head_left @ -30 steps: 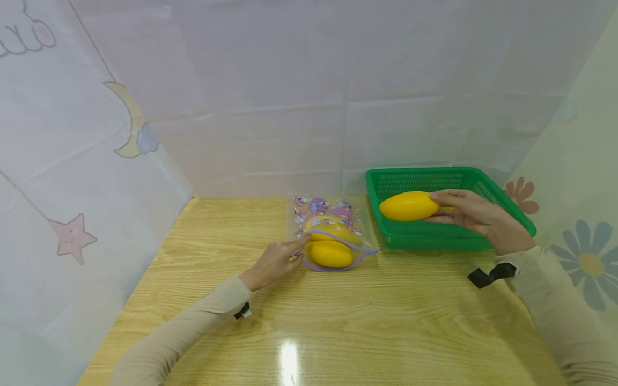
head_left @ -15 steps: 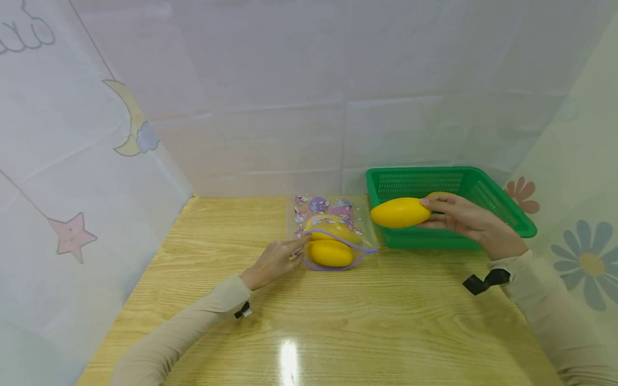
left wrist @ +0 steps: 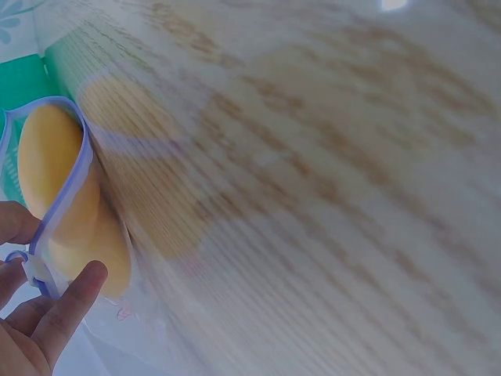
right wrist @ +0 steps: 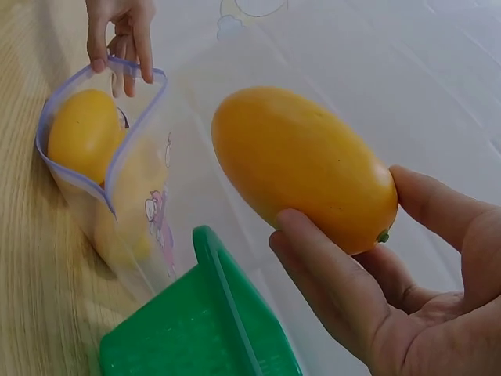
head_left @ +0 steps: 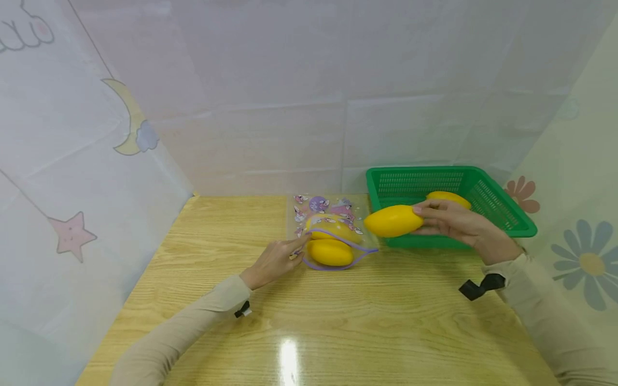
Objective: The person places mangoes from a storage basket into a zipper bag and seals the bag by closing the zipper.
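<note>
My right hand [head_left: 456, 222] holds a yellow mango-like fruit [head_left: 393, 221] by one end, in the air before the basket's left front corner. In the right wrist view a small green stem tip shows on this fruit [right wrist: 305, 164], and thumb and fingers pinch that end. My left hand [head_left: 277, 261] pinches the left side of the purple rim of a clear printed zip bag [head_left: 318, 203] lying on the table. Its mouth gapes toward me. Inside are two similar yellow fruits, one at the mouth [head_left: 330, 252], one behind it [head_left: 338, 229].
A green plastic basket [head_left: 425, 242] stands to the right of the bag, with another yellow fruit [head_left: 451, 198] in it, partly behind my right hand. The wooden table [head_left: 338, 321] meets a pale sheet wall [head_left: 260, 134] at the back. Patterned sheets hang on both sides.
My right hand has moved left and toward me with the fruit, from over the basket toward the bag. The fruit in the basket has come into fuller view. The left hand has stayed still.
</note>
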Demonstrator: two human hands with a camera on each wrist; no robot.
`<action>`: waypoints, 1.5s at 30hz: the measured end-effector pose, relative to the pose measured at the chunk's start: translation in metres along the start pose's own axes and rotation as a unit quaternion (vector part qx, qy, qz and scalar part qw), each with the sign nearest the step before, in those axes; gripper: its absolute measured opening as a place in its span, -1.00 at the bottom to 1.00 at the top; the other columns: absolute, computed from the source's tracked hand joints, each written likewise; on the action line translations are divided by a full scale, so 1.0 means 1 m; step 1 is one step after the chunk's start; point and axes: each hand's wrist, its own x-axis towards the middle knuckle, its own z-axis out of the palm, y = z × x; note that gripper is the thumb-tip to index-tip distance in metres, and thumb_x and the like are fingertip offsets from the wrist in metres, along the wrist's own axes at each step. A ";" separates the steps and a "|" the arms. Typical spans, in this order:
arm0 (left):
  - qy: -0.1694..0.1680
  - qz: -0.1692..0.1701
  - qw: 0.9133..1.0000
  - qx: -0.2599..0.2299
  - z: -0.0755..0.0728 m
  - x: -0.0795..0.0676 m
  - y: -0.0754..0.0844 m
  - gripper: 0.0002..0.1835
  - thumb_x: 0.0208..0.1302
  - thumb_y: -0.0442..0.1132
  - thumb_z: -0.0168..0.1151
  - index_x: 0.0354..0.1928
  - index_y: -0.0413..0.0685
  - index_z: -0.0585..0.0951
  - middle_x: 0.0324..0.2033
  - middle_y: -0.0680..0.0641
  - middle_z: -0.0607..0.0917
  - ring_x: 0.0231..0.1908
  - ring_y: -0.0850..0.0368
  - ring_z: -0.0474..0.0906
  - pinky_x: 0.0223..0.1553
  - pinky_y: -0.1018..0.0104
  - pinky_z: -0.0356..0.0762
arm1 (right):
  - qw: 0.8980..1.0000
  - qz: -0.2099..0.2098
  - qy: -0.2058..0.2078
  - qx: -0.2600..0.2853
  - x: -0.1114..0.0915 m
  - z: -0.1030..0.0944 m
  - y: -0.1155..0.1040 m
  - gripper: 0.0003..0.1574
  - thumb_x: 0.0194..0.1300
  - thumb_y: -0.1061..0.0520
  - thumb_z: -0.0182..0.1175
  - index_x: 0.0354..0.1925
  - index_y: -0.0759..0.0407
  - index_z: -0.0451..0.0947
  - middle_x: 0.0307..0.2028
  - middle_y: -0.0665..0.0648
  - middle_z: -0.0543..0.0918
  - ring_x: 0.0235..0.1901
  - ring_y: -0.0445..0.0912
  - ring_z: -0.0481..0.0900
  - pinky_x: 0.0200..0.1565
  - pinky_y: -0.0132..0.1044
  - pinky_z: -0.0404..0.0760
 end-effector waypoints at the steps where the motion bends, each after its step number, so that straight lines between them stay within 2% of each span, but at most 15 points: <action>1: 0.000 0.000 1.000 -0.001 0.000 0.000 0.000 -0.39 0.15 -0.49 0.38 0.29 -0.34 0.46 -0.32 -0.18 0.77 -0.75 0.55 -0.11 -0.78 0.61 0.03 | 1.000 0.000 -0.002 -0.005 0.000 0.002 0.001 -0.72 0.57 0.29 -0.11 0.12 0.26 0.46 0.05 0.18 0.59 0.04 0.02 0.63 0.11 0.01 0.54; 8: -0.001 0.001 1.000 -0.001 0.000 0.000 0.000 -0.39 0.15 -0.49 0.38 0.28 -0.36 0.47 -0.31 -0.19 0.77 -0.75 0.55 -0.12 -0.77 0.61 0.03 | 1.000 0.008 -0.022 0.003 0.002 0.009 0.007 -0.72 0.57 0.30 -0.12 0.10 0.25 0.47 0.04 0.18 0.61 0.03 0.03 0.64 0.12 -0.01 0.54; 13: 0.000 -0.002 1.000 -0.009 0.000 0.000 0.001 -0.40 0.17 -0.49 0.36 0.28 -0.35 0.46 -0.28 -0.20 0.77 -0.75 0.56 -0.12 -0.79 0.60 0.04 | 0.999 0.009 -0.031 0.012 0.003 0.013 0.010 -0.72 0.57 0.29 -0.13 0.14 0.30 0.38 0.04 0.21 0.61 0.03 0.05 0.64 0.11 0.00 0.54; 17: 0.000 0.000 1.000 -0.010 0.000 0.000 0.001 -0.39 0.17 -0.49 0.37 0.29 -0.35 0.45 -0.29 -0.21 0.77 -0.75 0.57 -0.13 -0.79 0.60 0.04 | 1.000 0.016 -0.023 0.013 0.003 0.016 0.011 -0.70 0.57 0.28 -0.11 0.19 0.32 0.29 0.04 0.21 0.61 0.01 0.05 0.65 0.10 -0.01 0.55; 23: -0.004 0.001 1.000 -0.006 0.001 0.000 0.000 -0.39 0.16 -0.49 0.37 0.29 -0.35 0.46 -0.31 -0.19 0.77 -0.76 0.54 -0.10 -0.77 0.62 0.04 | 0.999 0.036 -0.016 0.015 0.004 0.019 0.014 -0.63 0.56 0.27 -0.08 0.27 0.27 0.29 0.09 0.17 0.60 0.04 0.05 0.63 0.15 0.03 0.49; 27: -0.004 0.001 1.000 -0.004 0.001 0.000 0.000 -0.39 0.15 -0.49 0.38 0.28 -0.35 0.47 -0.33 -0.19 0.77 -0.76 0.56 -0.12 -0.78 0.62 0.04 | 0.999 0.041 -0.006 -0.001 0.005 0.024 0.016 -0.56 0.54 0.25 -0.03 0.31 0.34 0.27 0.10 0.11 0.60 0.06 0.01 0.62 0.16 0.04 0.49; 30: -0.002 -0.001 1.000 -0.006 0.001 0.000 0.000 -0.40 0.15 -0.50 0.38 0.27 -0.36 0.47 -0.30 -0.20 0.77 -0.75 0.59 -0.14 -0.79 0.62 0.03 | 0.999 0.044 0.000 -0.011 0.007 0.028 0.016 -0.56 0.53 0.24 0.01 0.30 0.34 0.30 0.09 0.08 0.61 0.06 -0.01 0.62 0.14 0.01 0.52; 36: -0.004 -0.005 1.000 -0.008 -0.001 0.000 0.000 -0.40 0.15 -0.49 0.38 0.27 -0.36 0.48 -0.28 -0.20 0.77 -0.76 0.57 -0.13 -0.79 0.61 0.04 | 0.999 0.047 -0.004 -0.015 0.009 0.032 0.020 -0.66 0.50 0.24 0.05 0.19 0.19 0.48 0.08 0.07 0.61 0.04 0.00 0.63 0.13 0.01 0.53; 45: -0.005 -0.001 1.000 -0.005 0.001 0.000 -0.002 -0.40 0.16 -0.48 0.38 0.27 -0.36 0.47 -0.30 -0.19 0.77 -0.76 0.56 -0.13 -0.78 0.61 0.03 | 0.997 0.056 -0.012 -0.042 0.014 0.036 0.028 -0.59 0.51 0.21 0.05 0.25 0.30 0.42 0.08 0.10 0.59 0.04 -0.02 0.62 0.12 0.00 0.55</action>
